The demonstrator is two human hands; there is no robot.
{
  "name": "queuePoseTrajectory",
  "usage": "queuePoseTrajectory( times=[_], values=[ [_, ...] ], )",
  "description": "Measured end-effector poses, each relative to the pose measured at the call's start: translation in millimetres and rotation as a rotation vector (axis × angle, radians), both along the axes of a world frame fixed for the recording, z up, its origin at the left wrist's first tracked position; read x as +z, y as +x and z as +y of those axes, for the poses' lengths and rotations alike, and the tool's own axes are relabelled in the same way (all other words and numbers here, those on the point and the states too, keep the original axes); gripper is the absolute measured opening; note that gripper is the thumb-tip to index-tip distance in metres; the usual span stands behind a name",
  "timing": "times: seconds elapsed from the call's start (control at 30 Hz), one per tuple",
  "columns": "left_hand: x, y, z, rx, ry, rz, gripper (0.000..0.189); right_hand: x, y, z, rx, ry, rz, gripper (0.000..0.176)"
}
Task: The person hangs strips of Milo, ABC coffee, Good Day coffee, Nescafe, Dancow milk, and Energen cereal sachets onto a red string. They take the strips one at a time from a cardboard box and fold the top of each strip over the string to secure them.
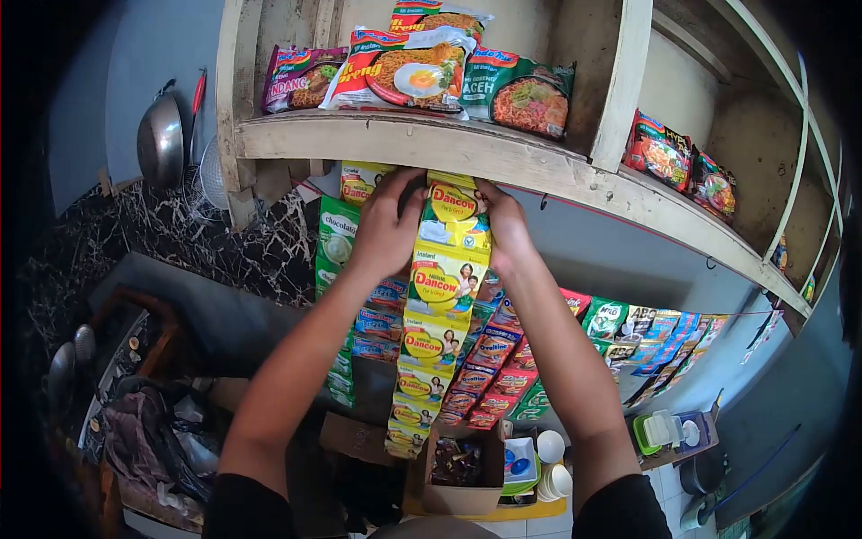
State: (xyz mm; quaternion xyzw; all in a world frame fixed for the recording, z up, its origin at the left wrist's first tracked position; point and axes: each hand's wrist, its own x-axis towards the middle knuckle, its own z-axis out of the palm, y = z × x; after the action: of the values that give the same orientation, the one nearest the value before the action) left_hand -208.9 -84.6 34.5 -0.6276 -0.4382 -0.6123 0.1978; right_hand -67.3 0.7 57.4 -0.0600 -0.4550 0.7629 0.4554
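2 hands (446, 220) hold the yellow Dancow strip (435, 292) beneath the shelf (404, 136).

Soft, fairly even light falls on the shelf (404, 139) and the noodle packets (404, 72), whose plastic shows pale glare; the hanging pan (162, 142) has a bright sheen. A shadow darkens the wall (584, 242) under the shelf, and the lower left is dim. Wide-angle distortion bends the shelf, black rounds off the corners, and small print further back looks soft
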Motion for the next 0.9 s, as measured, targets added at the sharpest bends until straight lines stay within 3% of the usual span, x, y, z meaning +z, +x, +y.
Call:
queuePoseTrajectory(
  times=[0.13, 0.17, 0.27, 0.3, 0.47, 0.57, 0.6, 0.63, 0.67, 0.73, 0.8, 0.9],
  values=[
    [-32, 19, -31, -0.352, -0.327, -0.375, 0.040, 12, -5, 7, -0.096, 0.031, -0.054, 0.038],
    [-46, 17, -26, -0.559, -0.440, -0.443, 0.036, 14, -5, 9, -0.091, 0.030, -0.054, 0.038],
    [-52, 19, -31, -0.628, -0.427, -0.419, 0.030, 21, -3, 8, 0.031, 0.084, -0.086, 0.047],
    [-44, 22, -35, -0.776, -0.417, -0.537, 0.029, 19, -4, 12, 0.053, 0.183, -0.117, 0.055],
    [0, 15, -26, -0.755, -0.282, -0.639, 0.028, 18, 22, -9, 0.103, 0.392, -0.341, 0.074],
    [30, 6, -5, -0.634, -0.294, -0.655, 0.035, 5, 33, -22, 0.096, 0.615, -0.652, 0.079],
    [37, 4, 2, -0.492, -0.245, -0.592, 0.036, 6, 37, -32, 0.089, 0.689, -0.654, 0.058],
    [39, 2, 7, -0.351, -0.195, -0.527, 0.036, 2, 35, -28, 0.039, 0.793, -0.635, 0.048],
    [37, 1, 10, -0.355, -0.198, -0.524, 0.036, -2, 32, -25, -0.011, 0.896, -0.615, 0.041],
    [43, 6, 2, -0.506, -0.346, -0.753, 0.035, 3, 29, -21, -0.091, 0.764, -0.562, 0.035],
    [33, 1, 2, -0.589, -0.248, -0.667, 0.035, 11, 25, -18, -0.166, 0.630, -0.505, 0.032],
    [8, 2, -23, -0.576, -0.575, -0.454, 0.034, 19, 15, -10, -0.413, 0.388, -0.222, 0.035]
  ],
)
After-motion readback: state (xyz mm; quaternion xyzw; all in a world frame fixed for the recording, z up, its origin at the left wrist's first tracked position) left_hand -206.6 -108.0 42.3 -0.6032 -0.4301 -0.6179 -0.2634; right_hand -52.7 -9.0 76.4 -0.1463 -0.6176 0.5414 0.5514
